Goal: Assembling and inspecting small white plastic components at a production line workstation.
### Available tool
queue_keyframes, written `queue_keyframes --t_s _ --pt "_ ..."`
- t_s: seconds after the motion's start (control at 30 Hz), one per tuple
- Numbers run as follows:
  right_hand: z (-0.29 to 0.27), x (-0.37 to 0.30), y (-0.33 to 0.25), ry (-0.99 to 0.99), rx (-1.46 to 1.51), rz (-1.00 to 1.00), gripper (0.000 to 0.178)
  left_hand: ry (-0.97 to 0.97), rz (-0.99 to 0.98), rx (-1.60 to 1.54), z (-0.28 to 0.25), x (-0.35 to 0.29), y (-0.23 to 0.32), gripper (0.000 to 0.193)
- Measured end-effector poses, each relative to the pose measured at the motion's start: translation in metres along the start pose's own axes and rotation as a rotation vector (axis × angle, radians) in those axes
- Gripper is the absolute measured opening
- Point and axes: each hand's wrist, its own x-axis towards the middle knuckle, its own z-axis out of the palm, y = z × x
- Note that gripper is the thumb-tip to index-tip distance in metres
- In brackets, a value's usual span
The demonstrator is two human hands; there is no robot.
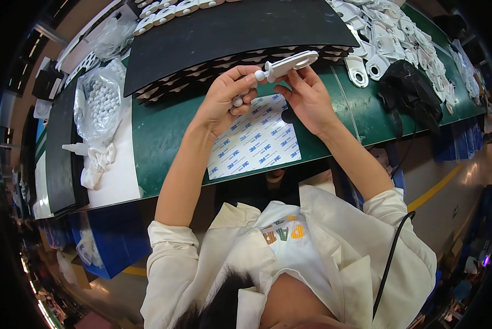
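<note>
My right hand [311, 101] grips a flat white plastic part [289, 64] with a rounded, holed end, holding it tilted above the table. At the part's left end, a small white ball [259, 75] sits between it and my left fingertips; I cannot tell if ball and part are joined. My left hand [224, 98] is closed, pinching that ball between thumb and finger, with another white ball [237, 101] showing in its curled fingers. Beneath both hands lies a sheet of white backing paper with blue print [257, 142], on the green table [163, 159].
Black boards [229, 38] are stacked ahead with white parts between them. At left are a clear bag of white balls [100, 104], a small white bottle [76, 148] and a crumpled white cloth [99, 167]. Loose white parts [388, 38] pile up at right, beside a black mesh bag [410, 93].
</note>
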Motion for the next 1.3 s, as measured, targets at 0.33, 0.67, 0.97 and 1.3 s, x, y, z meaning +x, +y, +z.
queue_keyframes --t_s 0.33,0.67,0.97,1.3 --pt "0.0 0.0 -0.001 0.012 -0.026 0.001 0.022 0.022 -0.015 0.046 0.005 -0.001 0.003 0.021" --pt "0.026 0.027 -0.023 -0.179 -0.438 -0.192 0.025 0.001 -0.051 -0.094 -0.004 -0.004 0.002 0.027" --pt "0.104 0.163 0.001 -0.279 -0.871 -0.408 0.042 0.12 -0.098 -0.329 -0.012 0.004 0.003 0.035" --pt "0.181 0.245 0.075 -0.163 -1.097 -0.036 0.022 0.135 -0.06 -0.439 -0.014 -0.002 0.004 0.003"
